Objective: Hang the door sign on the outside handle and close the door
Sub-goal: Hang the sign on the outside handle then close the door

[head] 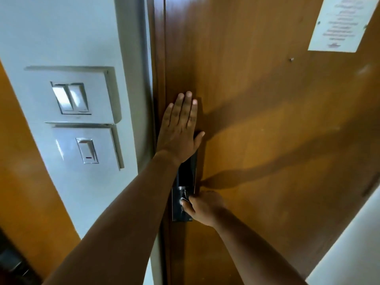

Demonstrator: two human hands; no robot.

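The brown wooden door [257,120] fills the middle and right of the view and lies flush against its frame [157,58]. My left hand [178,128] rests flat on the door next to the frame, fingers straight, over the top of the dark lock plate [185,177]. My right hand [202,206] is lower down at the same plate, with thumb and fingers closed on the small metal latch knob [183,199]. The door sign and the outside handle are not in view.
A white wall strip left of the frame carries two switch plates [72,95] [88,149]. A white printed notice [343,23] is fixed high on the door. Another white wall [353,243] shows at the lower right.
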